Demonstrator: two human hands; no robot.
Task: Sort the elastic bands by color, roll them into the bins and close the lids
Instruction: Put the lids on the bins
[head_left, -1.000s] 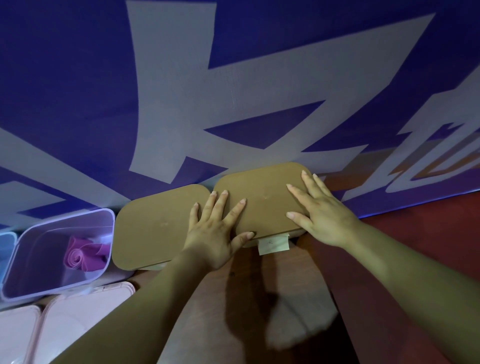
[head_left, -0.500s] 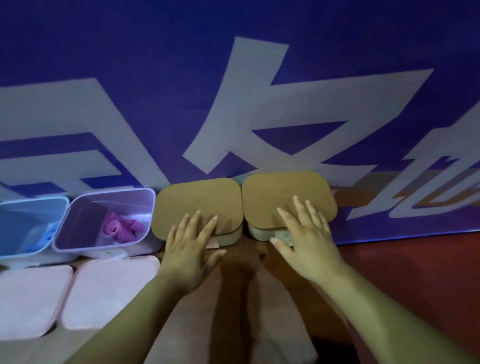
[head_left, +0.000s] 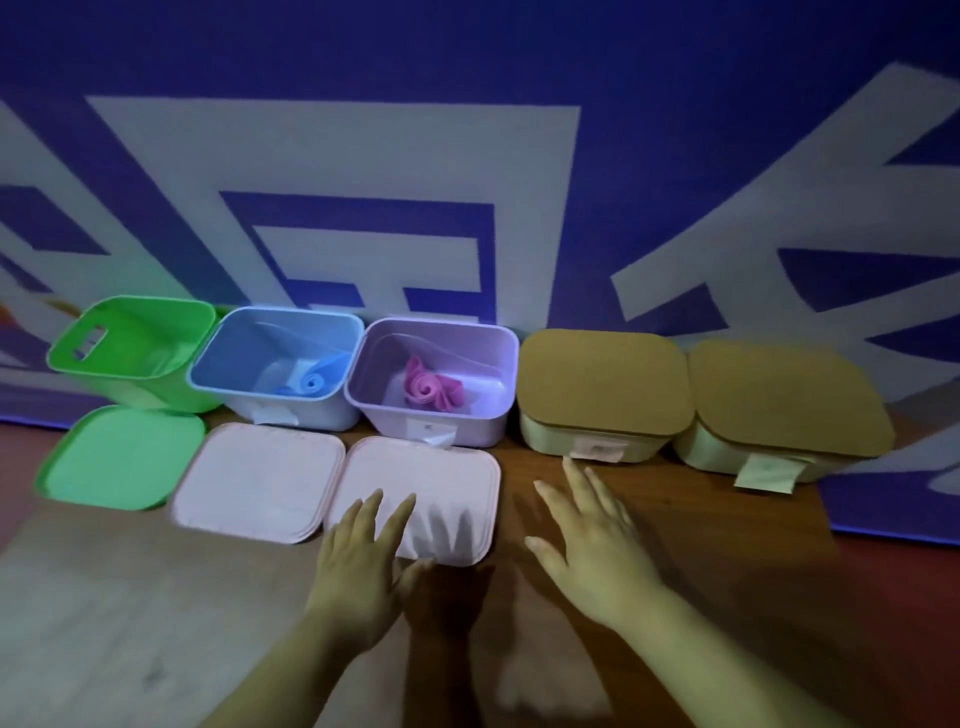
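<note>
The pink band (head_left: 431, 391) lies rolled up inside the purple bin (head_left: 488, 374), which has no lid on. The pink lid (head_left: 447, 473) for it lies flat on the surface (head_left: 130, 597), just at 6 o'clock from the bin. The left hand (head_left: 358, 566) is spread flat with its fingers over the near edge of this lid, holding nothing. The right hand (head_left: 597, 545) is also spread wide and empty, above the bare surface at 3 o'clock from the lid.

At 9 o'clock, the blue bin (head_left: 208, 374) holds a rolled blue band (head_left: 317, 376), and its lid (head_left: 260, 478) lies in front of it. The green bin (head_left: 135, 384) is open too, with a green lid (head_left: 119, 457) in front. At 3 o'clock, two bins already wear brown lids (head_left: 602, 379) (head_left: 784, 400).

I think the step now is closing the purple bin. Next, both hands should lift the pink lid by its edges, hold it level over the bin, and press it down
</note>
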